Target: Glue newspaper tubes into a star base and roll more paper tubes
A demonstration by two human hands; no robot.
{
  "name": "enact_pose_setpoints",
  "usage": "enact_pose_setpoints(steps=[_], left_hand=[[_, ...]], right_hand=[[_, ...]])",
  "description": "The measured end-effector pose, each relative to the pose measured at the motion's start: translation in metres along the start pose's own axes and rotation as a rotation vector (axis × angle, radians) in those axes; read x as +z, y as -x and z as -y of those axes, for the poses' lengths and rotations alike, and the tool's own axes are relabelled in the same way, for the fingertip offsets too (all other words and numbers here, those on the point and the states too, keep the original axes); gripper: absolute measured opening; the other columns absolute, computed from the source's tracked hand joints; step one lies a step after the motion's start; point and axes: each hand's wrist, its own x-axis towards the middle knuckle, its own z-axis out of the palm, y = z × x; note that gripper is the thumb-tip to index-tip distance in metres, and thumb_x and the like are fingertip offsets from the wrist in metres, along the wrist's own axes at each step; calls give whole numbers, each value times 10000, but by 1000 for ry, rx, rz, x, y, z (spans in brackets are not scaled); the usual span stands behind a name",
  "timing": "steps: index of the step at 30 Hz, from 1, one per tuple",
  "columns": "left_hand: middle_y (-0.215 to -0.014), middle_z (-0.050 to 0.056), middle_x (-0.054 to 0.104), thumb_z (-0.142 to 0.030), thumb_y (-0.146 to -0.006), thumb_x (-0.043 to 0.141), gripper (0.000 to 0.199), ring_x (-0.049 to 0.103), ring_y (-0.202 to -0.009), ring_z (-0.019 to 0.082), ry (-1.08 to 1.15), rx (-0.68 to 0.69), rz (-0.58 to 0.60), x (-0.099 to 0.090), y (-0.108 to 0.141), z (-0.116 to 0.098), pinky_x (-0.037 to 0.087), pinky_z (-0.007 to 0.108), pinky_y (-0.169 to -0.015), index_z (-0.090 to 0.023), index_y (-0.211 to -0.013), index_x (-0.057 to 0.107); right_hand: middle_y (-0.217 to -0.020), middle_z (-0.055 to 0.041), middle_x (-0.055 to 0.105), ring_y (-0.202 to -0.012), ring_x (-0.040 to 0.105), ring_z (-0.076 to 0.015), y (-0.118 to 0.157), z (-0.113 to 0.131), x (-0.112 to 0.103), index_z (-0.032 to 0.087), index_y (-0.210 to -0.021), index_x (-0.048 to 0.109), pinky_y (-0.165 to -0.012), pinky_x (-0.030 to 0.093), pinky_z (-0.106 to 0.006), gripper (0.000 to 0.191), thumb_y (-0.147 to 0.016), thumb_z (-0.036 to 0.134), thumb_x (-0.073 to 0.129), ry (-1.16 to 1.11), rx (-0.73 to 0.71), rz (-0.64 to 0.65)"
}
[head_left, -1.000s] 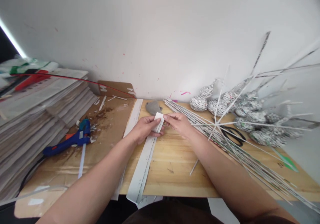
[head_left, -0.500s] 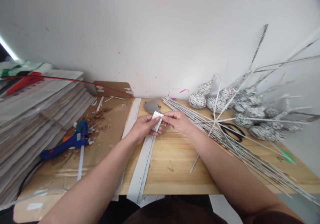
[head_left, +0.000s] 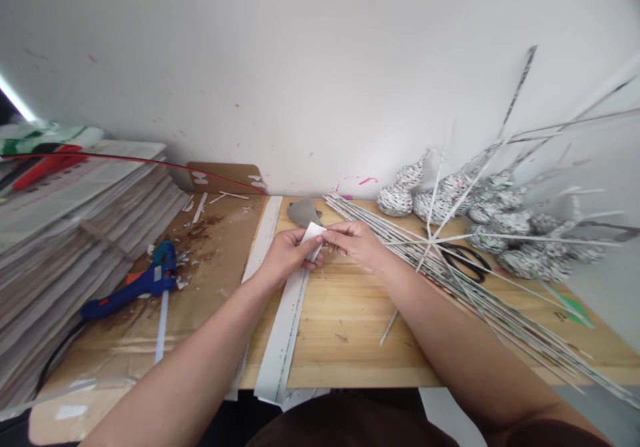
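A long white paper strip [head_left: 284,340] with a line of print along its side runs from beneath my hands to the table's front edge. My left hand [head_left: 286,258] is closed on its far end, thumb on top, where a white piece of the paper sticks up. At the corner of that paper, my right hand [head_left: 359,243] pinches with thumb and fingertips; the exact fold is hidden by the fingers. Just behind the hands lies a grey lump [head_left: 302,212], perhaps a cloth. More white paper strip [head_left: 263,240] lies to the left.
A blue glue gun [head_left: 155,279] rests on cardboard [head_left: 210,260] at left, beside a tall newspaper stack [head_left: 115,227]. On the right are many thin paper tubes [head_left: 480,300], a star of crossed tubes [head_left: 431,239], black-handled scissors [head_left: 467,264] and woven paper shapes [head_left: 396,200].
The white paper's raised end has tilted slightly and looks narrower, as my left thumb shifts a little to the right over it. Both hands stay in nearly the same place.
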Motion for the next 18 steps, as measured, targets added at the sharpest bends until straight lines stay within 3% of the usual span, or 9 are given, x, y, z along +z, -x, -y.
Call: enact_pose_setpoints(steps=[18], left_hand=[[-750, 83, 694, -501, -771, 668, 436, 662, -631, 161, 8, -44, -4, 1, 2, -4, 531, 248, -557, -107, -958, 670]], right_hand=[[-640, -27, 625, -565, 538, -90, -1, 0, 1, 130, -819, 747, -419, 306, -182, 305, -725, 420, 729, -95, 56, -11]])
